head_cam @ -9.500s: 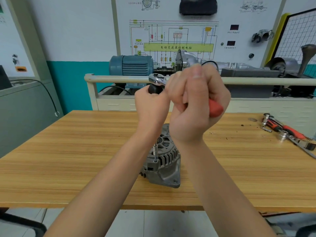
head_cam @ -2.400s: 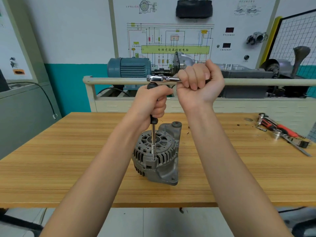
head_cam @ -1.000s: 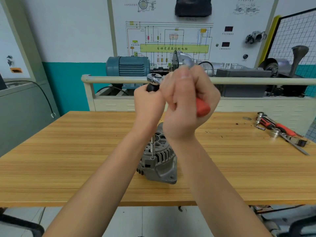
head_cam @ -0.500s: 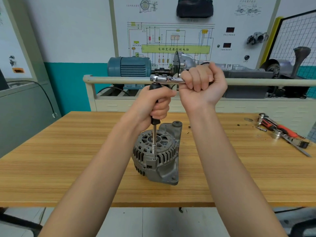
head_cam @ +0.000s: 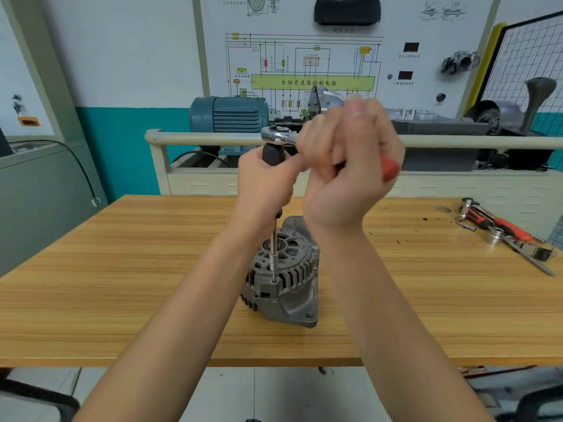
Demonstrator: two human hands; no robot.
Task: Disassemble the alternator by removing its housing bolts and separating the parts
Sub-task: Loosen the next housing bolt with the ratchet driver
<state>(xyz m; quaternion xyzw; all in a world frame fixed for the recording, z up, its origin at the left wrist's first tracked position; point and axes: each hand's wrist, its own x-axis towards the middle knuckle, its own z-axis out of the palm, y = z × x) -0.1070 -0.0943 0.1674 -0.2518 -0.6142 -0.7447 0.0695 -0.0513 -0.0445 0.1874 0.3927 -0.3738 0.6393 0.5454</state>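
The fingers of the left hand are curled round the black grip of an upright driver. The fingers of the right hand are closed round the red handle of a ratchet, slightly blurred; the red end of the handle is seen sticking out at 3 o'clock from the fist. The chrome ratchet head is seated on top of the driver's black grip, at 9 o'clock from the right hand. From under the left hand the thin steel shaft is run straight down, and its tip is set on a bolt at the near rim of the alternator.

The alternator is stood near the middle of the wooden table, at 6 o'clock from both hands, with its vented face turned up. Loose tools, among them a red-handled one and sockets, are laid well apart at 3 o'clock, near the table's right edge. Beyond the table, at 12 o'clock, a blue motor and a wiring-diagram board are seen.
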